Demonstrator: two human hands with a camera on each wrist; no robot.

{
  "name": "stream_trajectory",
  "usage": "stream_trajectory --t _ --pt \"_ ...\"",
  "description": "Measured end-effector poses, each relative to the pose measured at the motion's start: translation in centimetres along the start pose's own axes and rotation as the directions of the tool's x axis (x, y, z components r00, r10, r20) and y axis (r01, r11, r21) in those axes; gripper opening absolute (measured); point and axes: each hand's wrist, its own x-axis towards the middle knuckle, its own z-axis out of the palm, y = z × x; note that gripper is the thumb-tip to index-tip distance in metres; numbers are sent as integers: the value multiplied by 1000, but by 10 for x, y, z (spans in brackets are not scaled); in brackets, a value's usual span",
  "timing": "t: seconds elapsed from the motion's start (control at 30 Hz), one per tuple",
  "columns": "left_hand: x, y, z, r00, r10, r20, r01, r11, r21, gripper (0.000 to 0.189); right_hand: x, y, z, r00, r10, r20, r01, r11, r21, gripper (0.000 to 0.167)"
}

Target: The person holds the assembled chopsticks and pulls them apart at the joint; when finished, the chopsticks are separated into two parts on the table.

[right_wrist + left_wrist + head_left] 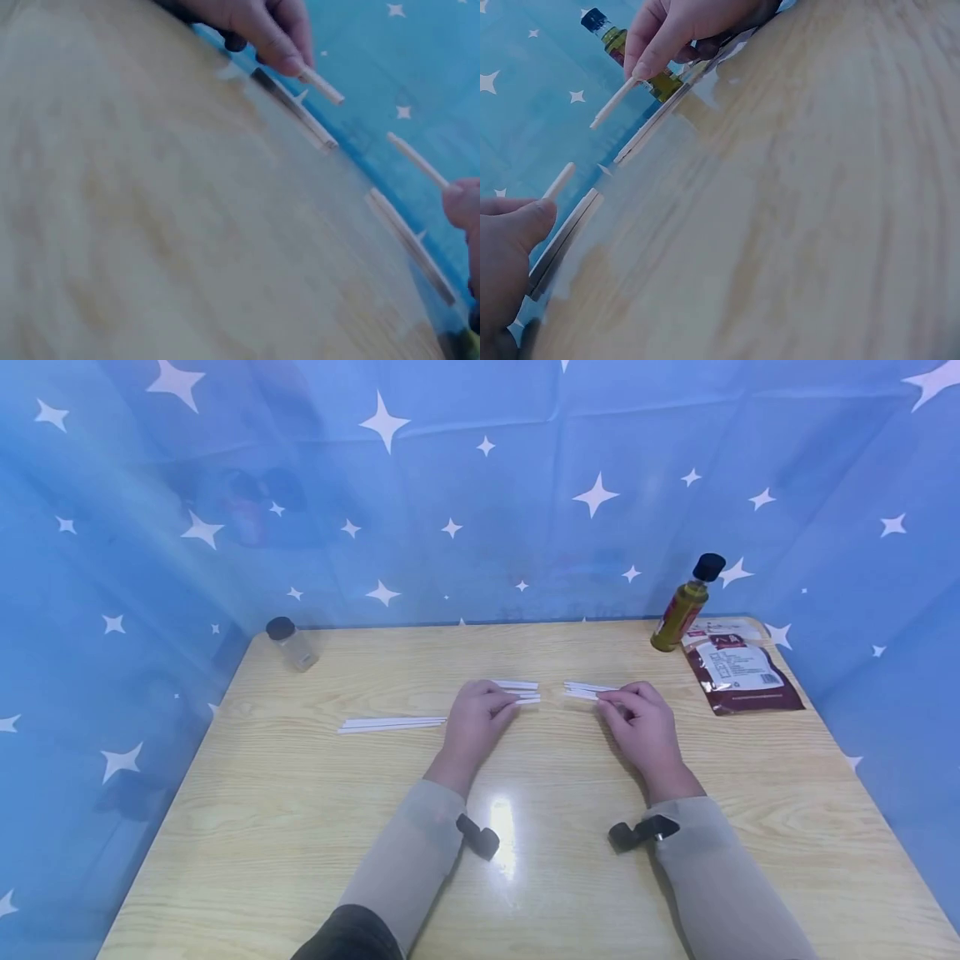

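My left hand (477,717) pinches a short, thin white stick (561,180) between thumb and fingers, its free end pointing right. Across a narrow gap, my right hand (643,727) pinches a similar short stick (613,105), its free end pointing left. In the right wrist view both held pieces show above the table, their ends apart and facing each other. Just behind the left fingers lie more short sticks (516,683); another small group (588,686) lies behind the right fingers. Longer white sticks (393,723) lie side by side left of my left hand, their right ends reaching it.
At the back right of the wooden table (300,827) stands an oil bottle with a black cap (680,614), beside a dark red food packet (738,672). A small clear jar with a black lid (294,645) is at the back left. A blue star-patterned cloth (525,543) borders the table.
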Motion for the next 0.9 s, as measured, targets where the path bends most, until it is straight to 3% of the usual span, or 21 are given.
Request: stream_trajectory --t 0.1,0.17,0.47,0.7,0.9 --pt "1 -1 1 996 61 -68 -59 998 36 14 0 2 -2 1000 21 8 -20 999 -47 15" --pt "2 -3 2 993 66 -95 -62 997 52 15 1 1 -3 999 29 23 -27 998 -61 16" --pt "3 -3 4 994 -86 -66 91 993 74 13 4 2 -2 994 56 95 -48 995 -88 14" --pt "7 1 6 980 -201 -7 200 975 95 14 6 4 -2 993 81 90 -70 991 -118 13" --pt "8 1 4 976 -216 -8 216 970 111 14 7 4 2 996 67 56 -61 992 -114 12"
